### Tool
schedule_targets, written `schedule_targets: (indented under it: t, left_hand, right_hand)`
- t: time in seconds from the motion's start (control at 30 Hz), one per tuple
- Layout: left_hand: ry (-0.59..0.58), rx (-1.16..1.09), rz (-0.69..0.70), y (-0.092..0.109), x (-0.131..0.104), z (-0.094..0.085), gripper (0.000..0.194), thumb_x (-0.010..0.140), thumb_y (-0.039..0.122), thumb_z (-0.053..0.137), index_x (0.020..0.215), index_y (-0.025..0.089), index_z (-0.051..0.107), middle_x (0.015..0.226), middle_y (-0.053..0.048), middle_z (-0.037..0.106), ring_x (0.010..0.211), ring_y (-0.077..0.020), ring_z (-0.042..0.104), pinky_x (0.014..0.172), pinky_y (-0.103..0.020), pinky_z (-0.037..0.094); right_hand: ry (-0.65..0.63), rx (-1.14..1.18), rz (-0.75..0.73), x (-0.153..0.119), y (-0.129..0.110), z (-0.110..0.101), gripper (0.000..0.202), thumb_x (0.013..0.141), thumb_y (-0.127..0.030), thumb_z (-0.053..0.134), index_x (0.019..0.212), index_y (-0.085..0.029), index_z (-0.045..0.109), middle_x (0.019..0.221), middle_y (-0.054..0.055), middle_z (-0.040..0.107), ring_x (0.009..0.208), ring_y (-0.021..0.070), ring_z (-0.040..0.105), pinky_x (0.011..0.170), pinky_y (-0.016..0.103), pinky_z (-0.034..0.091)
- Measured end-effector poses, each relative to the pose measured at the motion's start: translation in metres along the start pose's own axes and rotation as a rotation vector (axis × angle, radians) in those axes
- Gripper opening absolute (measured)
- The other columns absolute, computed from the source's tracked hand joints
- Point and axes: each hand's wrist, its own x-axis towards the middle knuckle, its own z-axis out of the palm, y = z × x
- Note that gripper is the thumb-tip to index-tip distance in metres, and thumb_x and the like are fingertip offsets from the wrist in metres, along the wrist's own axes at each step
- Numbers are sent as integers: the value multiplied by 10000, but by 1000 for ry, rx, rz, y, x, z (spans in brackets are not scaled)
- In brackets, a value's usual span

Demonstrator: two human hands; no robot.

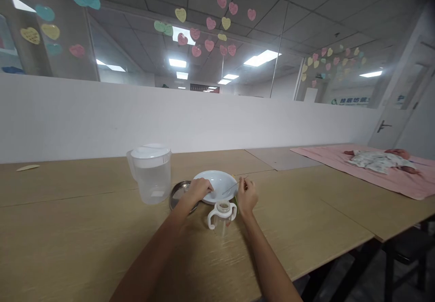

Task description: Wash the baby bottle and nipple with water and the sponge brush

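Note:
A white bowl (219,180) sits on the wooden table, with both hands over its rim. My left hand (200,189) reaches in from the left, its fingers bent together around something small and pale that I cannot make out. Pinched in my right hand (247,194) is a thin metal stick-like tool (231,188), its tip slanting down into the bowl. In front of the bowl stands a clear bottle (222,216) with two white handles and an open top. A round steel dish (176,194) lies partly under my left forearm.
A lidded clear pitcher (153,179) stands left of the steel dish. Far right, a doll (380,160) in pale clothes lies on a pink cloth (333,161). A flat pale piece (28,168) is at the far left. A white wall (102,121) runs behind the table (299,216).

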Motion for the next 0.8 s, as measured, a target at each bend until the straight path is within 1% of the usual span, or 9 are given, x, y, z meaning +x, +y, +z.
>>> schedule_targets:
  t: [0.03,0.1,0.23,0.33,0.43,0.6,0.67,0.8]
  left_hand:
    - [-13,-40,-3,1,0,1,52,649,219,664,611,210,700,696,-49,718,739,-185,643,708,-242,454]
    - [-21,-140,-22,1,2,1,91,680,247,641,693,202,718,787,-57,734,762,-186,649,715,-256,467]
    - [33,-360,-116,2,6,-2,310,794,348,530,925,120,694,926,-125,720,744,-187,661,639,-280,509]
    - [69,-522,-164,7,7,-12,420,830,414,487,1031,80,641,1041,-172,684,760,-177,672,651,-290,538]
    - [74,-641,-174,21,3,-27,450,814,453,522,1046,83,628,1077,-170,673,788,-172,673,703,-308,551]
    - [73,-759,-151,52,-9,-51,402,753,445,629,972,111,667,1009,-111,700,853,-167,653,816,-322,530]
    - [28,-782,-130,63,-15,-59,389,735,437,656,948,112,678,977,-98,706,848,-168,647,834,-333,523]
    - [-137,-746,-79,81,-28,-71,390,731,446,663,938,117,689,972,-94,706,843,-177,642,851,-358,513]
  right_hand:
    - [-14,-28,-4,-1,0,1,528,887,-545,311,734,-163,643,706,61,575,586,157,465,559,262,286]
    - [-53,-69,2,-4,1,3,527,889,-532,301,730,-167,646,712,61,579,576,155,457,545,257,266]
    - [-122,-97,9,-7,3,6,521,885,-517,284,695,-174,627,711,59,590,567,155,459,531,254,252]
    - [-135,-94,22,-9,6,8,502,876,-514,294,675,-177,608,669,50,587,552,156,460,524,252,250]
    - [-145,-89,43,-10,9,9,481,869,-508,310,669,-181,601,625,45,586,532,155,454,515,251,245]
    - [-158,-89,52,-12,12,10,481,871,-505,298,678,-177,591,636,46,595,558,158,471,530,250,263]
    - [-163,-96,42,-13,12,10,478,874,-500,293,676,-177,584,654,44,598,562,153,470,537,248,262]
    - [-172,-105,32,-14,13,10,466,875,-494,300,688,-175,585,658,46,597,563,152,472,541,249,255]
